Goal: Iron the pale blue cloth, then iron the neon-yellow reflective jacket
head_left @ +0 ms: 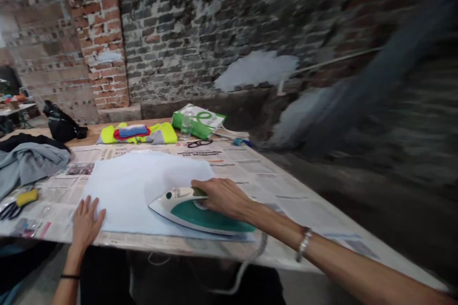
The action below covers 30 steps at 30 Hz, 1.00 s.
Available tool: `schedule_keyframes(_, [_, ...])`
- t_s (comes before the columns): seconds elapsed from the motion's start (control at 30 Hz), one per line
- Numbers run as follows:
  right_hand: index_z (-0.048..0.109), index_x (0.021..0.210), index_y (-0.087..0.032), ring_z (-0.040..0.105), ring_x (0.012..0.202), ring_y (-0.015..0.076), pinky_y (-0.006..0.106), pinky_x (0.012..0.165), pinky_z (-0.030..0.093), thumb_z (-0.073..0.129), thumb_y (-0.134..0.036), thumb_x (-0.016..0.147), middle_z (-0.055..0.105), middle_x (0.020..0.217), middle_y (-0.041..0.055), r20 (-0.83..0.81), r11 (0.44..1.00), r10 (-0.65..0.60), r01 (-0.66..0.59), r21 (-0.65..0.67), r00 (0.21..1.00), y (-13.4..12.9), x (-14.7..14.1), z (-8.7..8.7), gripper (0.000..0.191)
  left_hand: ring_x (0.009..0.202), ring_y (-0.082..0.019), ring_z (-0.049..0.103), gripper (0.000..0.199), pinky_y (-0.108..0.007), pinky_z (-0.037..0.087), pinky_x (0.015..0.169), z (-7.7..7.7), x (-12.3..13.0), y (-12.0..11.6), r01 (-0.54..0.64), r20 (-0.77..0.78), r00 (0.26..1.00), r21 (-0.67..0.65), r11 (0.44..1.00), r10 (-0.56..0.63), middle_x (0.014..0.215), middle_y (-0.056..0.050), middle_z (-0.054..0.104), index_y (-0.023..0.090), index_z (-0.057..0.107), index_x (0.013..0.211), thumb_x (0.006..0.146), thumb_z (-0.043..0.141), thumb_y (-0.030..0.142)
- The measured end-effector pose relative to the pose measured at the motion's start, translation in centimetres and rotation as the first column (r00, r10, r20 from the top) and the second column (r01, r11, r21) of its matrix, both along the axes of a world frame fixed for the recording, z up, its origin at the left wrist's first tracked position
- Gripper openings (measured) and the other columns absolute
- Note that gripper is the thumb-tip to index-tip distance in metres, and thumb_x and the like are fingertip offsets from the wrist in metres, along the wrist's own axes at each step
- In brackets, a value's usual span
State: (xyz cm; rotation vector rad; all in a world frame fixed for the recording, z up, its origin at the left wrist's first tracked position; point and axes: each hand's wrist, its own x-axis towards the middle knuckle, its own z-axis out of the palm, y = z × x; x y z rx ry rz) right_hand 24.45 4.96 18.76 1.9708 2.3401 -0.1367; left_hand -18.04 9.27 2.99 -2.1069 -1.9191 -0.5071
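A teal and white clothes iron point(211, 217) rests on a pale blue-white cloth point(125, 186), its tip pointing left. My right hand point(223, 195) is wrapped round the iron's handle from the right. At the cloth's left edge my left hand point(87, 221) lies flat with its fingers spread, partly on the cloth. The cloth is spread over newspaper point(282, 190) that covers the table. From the iron's rear a grey cord point(246, 262) hangs down past the table's front edge.
Yellow-handled scissors point(21, 202) and a grey garment point(32, 164) lie at the left. Farther back are a black bag point(62, 124), folded hi-vis clothing point(162, 133), a clear glass point(186, 126), a green-and-white bag point(203, 121) and eyeglasses point(199, 143). A brick wall point(171, 33) stands behind.
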Motion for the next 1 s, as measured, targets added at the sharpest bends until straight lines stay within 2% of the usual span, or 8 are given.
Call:
schedule_keyframes(0.17, [0.067, 0.111, -0.023, 0.068, 0.094, 0.0267, 0.029, 0.068, 0.034, 0.06, -0.02, 0.087, 0.073, 0.099, 0.0089, -0.016, 0.998, 0.062, -0.063, -0.02, 0.998, 0.9, -3.6, -0.1, 0.025, 0.141, -0.038, 0.046, 0.051, -0.053, 0.042, 0.112, 0.6, 0.4, -0.7, -0.004, 0.021, 1.0, 0.026, 1.0, 0.003, 0.15, -0.016, 0.054, 0.019, 0.061, 0.138, 0.093, 0.057, 0.043])
schedule_keyframes(0.27, [0.067, 0.112, -0.022, 0.068, 0.094, 0.0259, 0.029, 0.068, 0.033, 0.06, -0.02, 0.087, 0.073, 0.099, 0.0086, -0.024, 0.997, 0.068, -0.069, -0.034, 0.997, 1.5, -5.1, -0.2, 0.026, 0.141, -0.04, 0.046, 0.047, -0.059, 0.04, 0.111, 1.6, 1.6, -1.9, 0.049, 0.062, 0.996, 0.16, 0.986, -0.059, 0.147, -0.019, 0.056, 0.017, 0.062, 0.135, 0.093, 0.058, 0.038])
schedule_keyframes(0.33, [0.067, 0.111, -0.023, 0.068, 0.095, 0.0257, 0.029, 0.068, 0.033, 0.06, -0.02, 0.087, 0.074, 0.099, 0.0079, -0.022, 0.997, 0.066, -0.067, -0.042, 0.998, 1.9, -5.5, -0.1, 0.025, 0.135, -0.035, 0.053, 0.037, -0.058, 0.04, 0.111, 2.2, 3.8, -3.6, 0.167, 0.098, 0.974, 0.284, 0.944, -0.202, 0.138, -0.016, 0.063, 0.019, 0.065, 0.128, 0.095, 0.055, 0.032])
schedule_keyframes(0.4, [0.067, 0.112, -0.023, 0.068, 0.095, 0.026, 0.029, 0.067, 0.033, 0.06, -0.021, 0.088, 0.074, 0.1, 0.008, -0.01, 0.997, 0.065, -0.065, -0.041, 0.998, 2.4, -5.8, 0.1, 0.025, 0.119, -0.027, 0.063, 0.026, -0.048, 0.048, 0.103, 2.6, 7.3, -5.9, 0.334, 0.156, 0.901, 0.346, 0.877, -0.405, 0.12, -0.011, 0.072, 0.021, 0.066, 0.119, 0.096, 0.054, 0.025])
schedule_keyframes(0.53, [0.067, 0.116, -0.023, 0.068, 0.096, 0.0268, 0.029, 0.068, 0.034, 0.059, -0.023, 0.089, 0.074, 0.103, 0.0091, 0.03, 0.998, 0.068, -0.068, -0.006, 0.997, 3.6, -6.4, 0.5, 0.028, 0.107, -0.025, 0.064, 0.024, -0.046, 0.051, 0.098, 2.1, 15.1, -9.4, 0.576, 0.217, 0.74, 0.284, 0.767, -0.636, 0.114, -0.009, 0.07, 0.02, 0.064, 0.115, 0.091, 0.059, 0.022])
schedule_keyframes(0.67, [0.067, 0.118, -0.023, 0.068, 0.097, 0.0274, 0.029, 0.069, 0.037, 0.06, -0.025, 0.089, 0.074, 0.103, 0.0102, 0.058, 0.996, 0.092, -0.091, -0.016, 0.994, 5.0, -6.7, 0.3, 0.03, 0.106, -0.027, 0.062, 0.033, -0.047, 0.052, 0.095, 0.6, 18.8, -10.1, 0.534, 0.265, 0.782, 0.183, 0.826, -0.564, 0.116, -0.01, 0.067, 0.018, 0.063, 0.115, 0.085, 0.07, 0.03])
schedule_keyframes(0.83, [0.067, 0.12, -0.023, 0.068, 0.098, 0.0289, 0.03, 0.072, 0.042, 0.061, -0.028, 0.089, 0.073, 0.106, 0.011, 0.059, 0.998, 0.066, -0.066, 0.013, 0.996, 8.4, -5.7, -1.0, 0.032, 0.111, -0.031, 0.059, 0.065, -0.052, 0.048, 0.101, -0.4, 18.8, -9.9, 0.533, 0.22, 0.8, 0.163, 0.83, -0.557, 0.119, -0.01, 0.067, 0.018, 0.062, 0.12, 0.072, 0.082, 0.057])
schedule_keyframes(1.0, [0.064, 0.13, -0.019, 0.066, 0.109, 0.0333, 0.035, 0.083, 0.048, 0.06, -0.027, 0.091, 0.07, 0.116, 0.0179, 0.03, 0.993, -0.046, 0.042, 0.114, 0.999, 14.1, -4.8, -1.5, 0.04, 0.116, -0.031, 0.057, 0.07, -0.053, 0.046, 0.103, 0.0, 18.5, -10.1, 0.562, 0.141, 0.81, 0.094, 0.822, -0.569, 0.126, -0.011, 0.066, 0.018, 0.058, 0.128, 0.073, 0.083, 0.054])
